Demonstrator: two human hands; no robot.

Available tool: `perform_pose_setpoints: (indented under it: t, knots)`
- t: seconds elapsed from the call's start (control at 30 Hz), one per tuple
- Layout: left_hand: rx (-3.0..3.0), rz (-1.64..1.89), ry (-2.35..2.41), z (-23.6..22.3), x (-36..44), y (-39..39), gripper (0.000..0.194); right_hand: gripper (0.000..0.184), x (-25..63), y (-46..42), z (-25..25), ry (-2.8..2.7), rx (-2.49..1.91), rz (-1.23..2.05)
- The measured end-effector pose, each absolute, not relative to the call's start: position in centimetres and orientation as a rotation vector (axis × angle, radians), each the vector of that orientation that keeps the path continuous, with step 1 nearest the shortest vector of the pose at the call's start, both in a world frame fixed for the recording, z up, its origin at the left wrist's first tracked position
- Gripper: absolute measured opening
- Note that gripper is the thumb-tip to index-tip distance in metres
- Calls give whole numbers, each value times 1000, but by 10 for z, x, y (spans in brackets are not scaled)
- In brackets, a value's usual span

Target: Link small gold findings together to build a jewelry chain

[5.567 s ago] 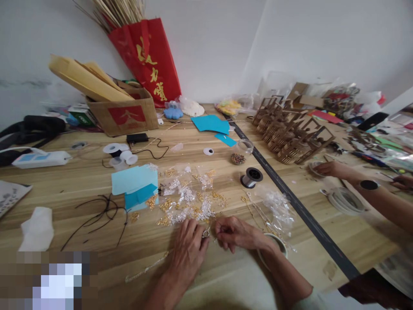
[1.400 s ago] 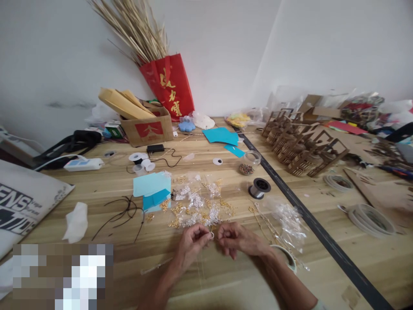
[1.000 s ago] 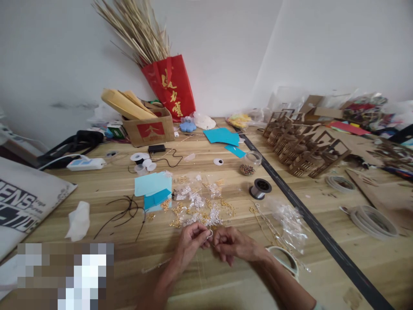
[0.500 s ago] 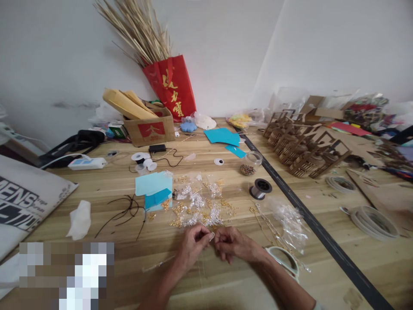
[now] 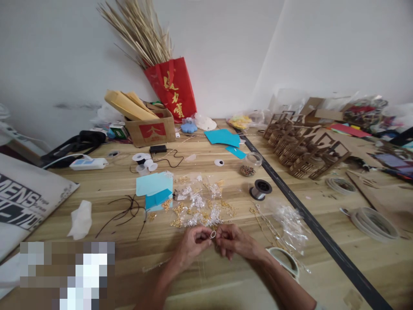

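Head view: L hand (image 5: 193, 243) and R hand (image 5: 237, 242) sit nearly together over the pale, smooth, streaky-grained wood table (image 5: 222, 284), a small silvery loop, bumpy-edged & ring-like (image 5: 213, 234), btwn their fingertips. L thumb + forefinger are pinched on the loop; R fingers are curled right at its other side, but can't tell if they grip it. Just beyond the hands: glittery heaps of tiny silver-coloured pieces (image 5: 197, 201) mixed w/ gold-coloured bits (image 5: 177, 221), some apparently on clear film. Left of those, flat pale-blue sheets (image 5: 151, 183) w/ a deeper teal piece on top (image 5: 158, 198), then a loose tangle of thin black cord (image 5: 129, 211) & a crumpled white tissue (image 5: 80, 219). Right side: squat black spool wound w/ shiny grey wire (image 5: 260, 189), clear round jar of speckled multicolour beads (image 5: 247, 171), thin gold-coloured chains (image 5: 265, 224) next to a crinkly heap of clear plastic bags (image 5: 292, 224). Pale, smooth-rimmed hoop (image 5: 297, 272) lies near the R forearm, partly hidden by it. Far right, past a matte dark strip (image 5: 344, 263), a row of brown slatted lantern-like models (image 5: 301, 157); at the wall, glossy red bag w/ gold lettering (image 5: 174, 88) stuffed w/ dry, stiff, straw-coloured stalks (image 5: 138, 36).
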State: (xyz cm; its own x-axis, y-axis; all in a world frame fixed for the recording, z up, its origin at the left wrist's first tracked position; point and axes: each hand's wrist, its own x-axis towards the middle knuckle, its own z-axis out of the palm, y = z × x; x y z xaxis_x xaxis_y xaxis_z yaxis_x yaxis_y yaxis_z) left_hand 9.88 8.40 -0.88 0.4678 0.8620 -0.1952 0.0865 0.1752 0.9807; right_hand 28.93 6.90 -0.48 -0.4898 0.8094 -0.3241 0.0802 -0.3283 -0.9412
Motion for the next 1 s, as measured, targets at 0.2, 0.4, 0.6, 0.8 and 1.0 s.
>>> perform_pose_setpoints:
  t: [0.2,0.4,0.6,0.8,1.0]
  knots:
    - [1258,656,938,-4,97,86,23,39,289,69,-5,-1388,-1172,1877]
    - [1212,674,926,-4,97,87,21,39,289,70,-5,-1397,-1178,1881]
    - [1187,672,964,-7,100,84,20,38,290,70,-7,-1389,-1181,1885]
    - [1188,709,979,-5,102,82,23,37,290,70,-6,-1398,-1196,1871]
    - [1176,743,954,-8,103,81,27,38,289,70,-7,-1403,-1211,1853]
